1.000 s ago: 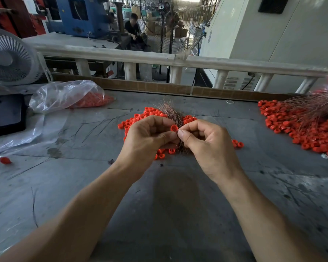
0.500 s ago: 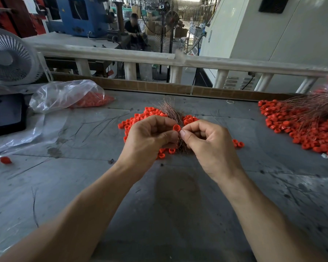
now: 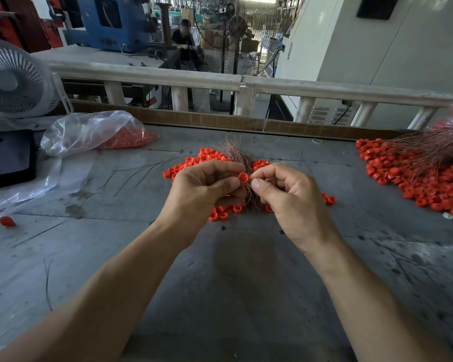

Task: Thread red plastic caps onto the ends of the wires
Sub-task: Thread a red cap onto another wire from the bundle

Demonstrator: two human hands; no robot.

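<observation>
plastic bag (image 3: 89,131) holding red caps, left hand (image 3: 202,189) pinching cap (image 3: 243,177)

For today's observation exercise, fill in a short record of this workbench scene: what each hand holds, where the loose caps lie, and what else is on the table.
left hand: pinches one small red plastic cap
right hand: fingers curled at a bundle of thin copper-coloured wires
loose caps: red pile behind the hands
right side: larger heap of red caps with wires
left side: clear plastic bag of caps, white fan
surface: grey table
</observation>
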